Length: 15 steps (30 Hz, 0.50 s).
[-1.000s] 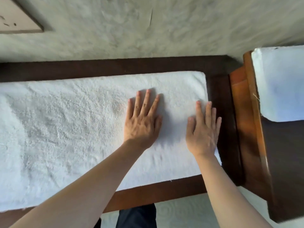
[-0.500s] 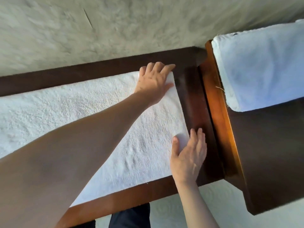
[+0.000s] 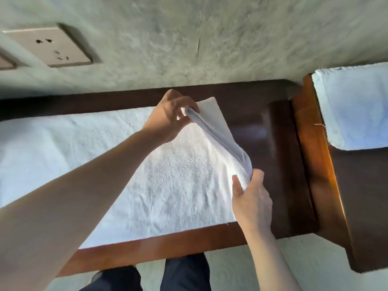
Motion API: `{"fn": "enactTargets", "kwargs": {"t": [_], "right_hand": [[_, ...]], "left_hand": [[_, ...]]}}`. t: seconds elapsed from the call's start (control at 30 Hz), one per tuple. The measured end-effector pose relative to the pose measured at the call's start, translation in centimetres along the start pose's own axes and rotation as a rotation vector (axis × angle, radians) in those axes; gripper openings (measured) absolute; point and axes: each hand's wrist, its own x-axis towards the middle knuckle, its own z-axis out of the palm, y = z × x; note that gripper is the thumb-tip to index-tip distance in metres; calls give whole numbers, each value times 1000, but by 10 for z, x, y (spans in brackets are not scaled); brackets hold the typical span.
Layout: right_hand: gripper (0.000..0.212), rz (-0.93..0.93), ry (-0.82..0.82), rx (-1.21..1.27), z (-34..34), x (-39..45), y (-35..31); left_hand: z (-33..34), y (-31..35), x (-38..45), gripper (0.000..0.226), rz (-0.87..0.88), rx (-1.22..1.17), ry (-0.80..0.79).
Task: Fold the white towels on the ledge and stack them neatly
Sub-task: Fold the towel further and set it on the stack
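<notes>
We are pinching the right-hand end of the white towel lying along the dark wooden ledge — our left hand gripping the far corner, our right hand the near corner, both lifting that edge.

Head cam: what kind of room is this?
Probably a bedroom or hotel room, indoors. Cues: a wall socket in a plastered wall, a polished wooden ledge with a white towel being folded by both hands, and another white towel on adjoining wooden furniture.
</notes>
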Motion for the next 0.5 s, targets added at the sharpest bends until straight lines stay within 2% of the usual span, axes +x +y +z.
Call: {"fn": "enactTargets", "kwargs": {"t": [0.1,0.17,0.27,0.43,0.5], "right_hand": [[61,-162,-129,-93,9,-32,-46],[69,-242,-208,-71,17,-57,-83],[72,-349,-287,-29,41,-101,-148],[54,-533,-314,75,92,-162,-241],[46,-571,-353,85,109,-182,-273]], "left_hand": [[-43,-27,-35,14,-105,-56,55],[-69,-43,-55,14,-165,-166,87],[-115,-74,-87,33,-232,-370,197],[-189,-125,-134,44,-306,-544,380],[-214,-147,-154,40,-311,-610,435]]}}
